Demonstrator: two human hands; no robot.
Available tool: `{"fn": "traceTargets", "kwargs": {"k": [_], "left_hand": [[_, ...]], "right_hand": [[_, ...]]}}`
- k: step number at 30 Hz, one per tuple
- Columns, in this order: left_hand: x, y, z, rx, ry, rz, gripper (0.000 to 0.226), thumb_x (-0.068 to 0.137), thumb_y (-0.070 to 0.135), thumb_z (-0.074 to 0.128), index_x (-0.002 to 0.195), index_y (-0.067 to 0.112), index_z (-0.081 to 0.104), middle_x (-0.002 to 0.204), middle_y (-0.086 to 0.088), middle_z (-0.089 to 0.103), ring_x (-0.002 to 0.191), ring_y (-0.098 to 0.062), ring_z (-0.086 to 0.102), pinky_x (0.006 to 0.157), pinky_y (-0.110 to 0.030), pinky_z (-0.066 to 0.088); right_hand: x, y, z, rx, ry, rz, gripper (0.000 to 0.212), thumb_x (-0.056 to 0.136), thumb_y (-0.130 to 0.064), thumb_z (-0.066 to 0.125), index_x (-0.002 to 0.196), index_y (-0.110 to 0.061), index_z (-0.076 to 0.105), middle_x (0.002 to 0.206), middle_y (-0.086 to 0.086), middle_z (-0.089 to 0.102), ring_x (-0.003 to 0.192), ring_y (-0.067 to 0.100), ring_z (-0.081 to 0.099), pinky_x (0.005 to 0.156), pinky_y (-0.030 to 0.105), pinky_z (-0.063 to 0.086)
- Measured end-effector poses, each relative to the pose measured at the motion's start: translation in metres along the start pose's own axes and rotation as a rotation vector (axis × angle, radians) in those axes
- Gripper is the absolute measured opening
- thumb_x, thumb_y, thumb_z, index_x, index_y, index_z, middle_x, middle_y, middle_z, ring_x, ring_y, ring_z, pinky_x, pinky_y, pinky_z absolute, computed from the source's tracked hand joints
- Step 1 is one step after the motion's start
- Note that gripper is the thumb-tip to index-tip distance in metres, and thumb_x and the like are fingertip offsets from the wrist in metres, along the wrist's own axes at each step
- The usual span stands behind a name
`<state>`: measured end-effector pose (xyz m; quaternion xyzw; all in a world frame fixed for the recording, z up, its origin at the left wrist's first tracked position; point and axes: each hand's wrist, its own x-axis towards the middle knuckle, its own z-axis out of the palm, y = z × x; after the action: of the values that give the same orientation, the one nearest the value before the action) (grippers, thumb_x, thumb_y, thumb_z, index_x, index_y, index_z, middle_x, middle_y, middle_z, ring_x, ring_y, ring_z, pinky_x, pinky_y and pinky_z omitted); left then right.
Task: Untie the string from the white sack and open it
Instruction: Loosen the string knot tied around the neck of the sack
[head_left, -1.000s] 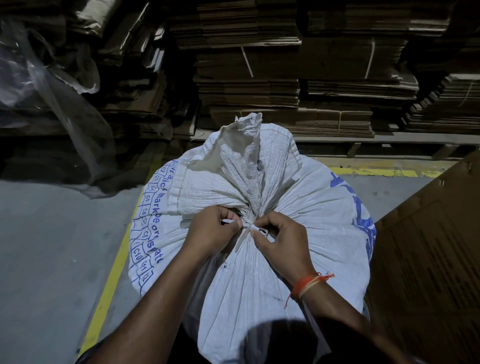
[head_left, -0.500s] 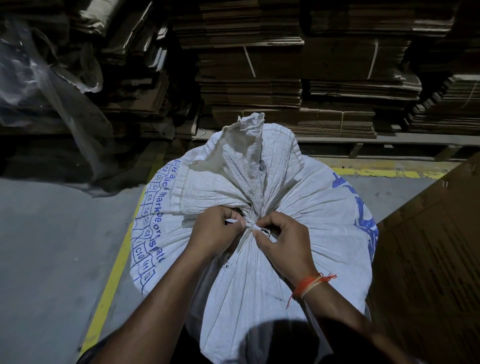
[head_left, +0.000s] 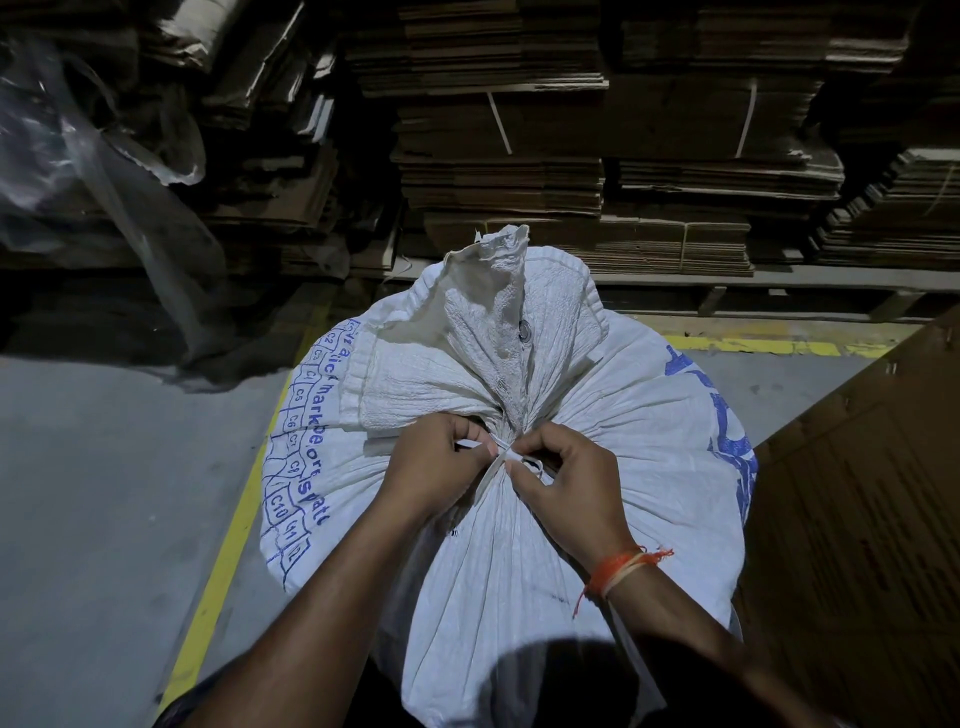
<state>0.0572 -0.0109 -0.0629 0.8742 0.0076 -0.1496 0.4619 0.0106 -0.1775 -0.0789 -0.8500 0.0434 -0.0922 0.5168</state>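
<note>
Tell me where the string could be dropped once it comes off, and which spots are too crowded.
Free: the grey floor left of the yellow line, and the floor patch between sack and pallet. Crowded: cardboard stacks behind, plastic sheet far left, cardboard at right.

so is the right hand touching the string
Touching. The head view shows the right hand pinching the white string at the tied neck of the sack; the left hand pinches its other end.
</note>
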Motion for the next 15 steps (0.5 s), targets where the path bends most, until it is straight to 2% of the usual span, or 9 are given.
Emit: {"fn": "traceTargets", "kwargs": {"k": [5, 9, 12, 15], "left_hand": [[0.0002, 0.0003, -0.0008, 0.019, 0.002, 0.01, 0.012, 0.087, 0.024, 0.075, 0.076, 0.023, 0.079, 0.065, 0.0, 0.076, 0.053, -0.005, 0.062, 0.062, -0.024, 0.047], [-0.0004, 0.0009, -0.002, -0.001, -0.007, 0.004, 0.013, 0.089, 0.023, 0.074, 0.078, 0.02, 0.079, 0.068, -0.009, 0.078, 0.051, -0.011, 0.062, 0.057, -0.024, 0.047], [-0.0002, 0.0005, -0.0032, -0.018, -0.022, 0.004, 0.013, 0.09, 0.021, 0.074, 0.078, 0.019, 0.079, 0.064, -0.006, 0.076, 0.05, -0.01, 0.059, 0.057, -0.023, 0.045], [0.0017, -0.0015, -0.0044, -0.016, -0.037, 0.007, 0.013, 0.091, 0.022, 0.074, 0.079, 0.019, 0.08, 0.06, 0.004, 0.071, 0.053, -0.007, 0.058, 0.062, -0.026, 0.045]], "right_hand": [[-0.0003, -0.0003, -0.0003, 0.007, -0.002, -0.002, 0.015, 0.077, -0.011, 0.083, 0.077, -0.019, 0.07, 0.073, -0.005, 0.071, 0.071, 0.012, 0.066, 0.069, 0.03, 0.055], [-0.0006, -0.0009, -0.0004, 0.004, -0.002, -0.005, 0.015, 0.077, -0.012, 0.083, 0.078, -0.02, 0.07, 0.074, -0.005, 0.071, 0.072, 0.011, 0.066, 0.069, 0.03, 0.056], [-0.0008, -0.0011, -0.0007, 0.002, -0.005, -0.008, 0.014, 0.077, -0.012, 0.083, 0.078, -0.019, 0.071, 0.074, -0.005, 0.071, 0.073, 0.012, 0.067, 0.07, 0.031, 0.055], [-0.0007, -0.001, -0.001, -0.005, -0.002, -0.009, 0.013, 0.078, -0.014, 0.083, 0.078, -0.019, 0.071, 0.074, -0.005, 0.071, 0.073, 0.013, 0.067, 0.069, 0.031, 0.055]]}}
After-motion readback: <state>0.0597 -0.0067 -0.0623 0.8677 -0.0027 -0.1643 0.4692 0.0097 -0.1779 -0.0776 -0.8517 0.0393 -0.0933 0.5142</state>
